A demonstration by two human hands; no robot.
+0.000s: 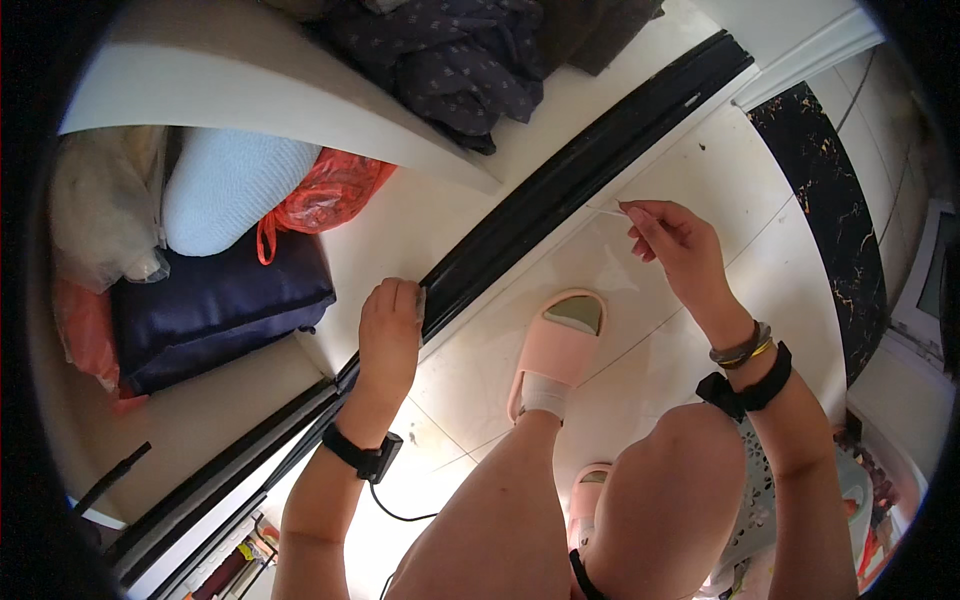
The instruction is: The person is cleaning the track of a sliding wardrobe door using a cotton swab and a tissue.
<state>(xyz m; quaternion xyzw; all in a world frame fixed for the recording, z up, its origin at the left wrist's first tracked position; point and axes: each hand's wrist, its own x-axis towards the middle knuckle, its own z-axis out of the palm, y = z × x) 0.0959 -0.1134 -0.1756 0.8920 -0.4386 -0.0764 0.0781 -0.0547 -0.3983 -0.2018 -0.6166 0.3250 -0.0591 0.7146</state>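
My left hand is at the black sliding-door track along the cabinet's bottom edge, its fingers closed on a thin, partly see-through piece that shows beside the fingertips. What that piece is, I cannot tell. To the right, above the tiled floor, my right hand pinches a thin white stick between thumb and fingertips. The stick points left toward the track's edge; whether it touches anything is unclear.
Inside the cabinet lie a dark blue padded bag, a light blue textured bundle and a red plastic bag. Dark patterned cloth lies beyond a white partition. My pink slipper is on the tiles; a perforated plastic stool or basket stands lower right.
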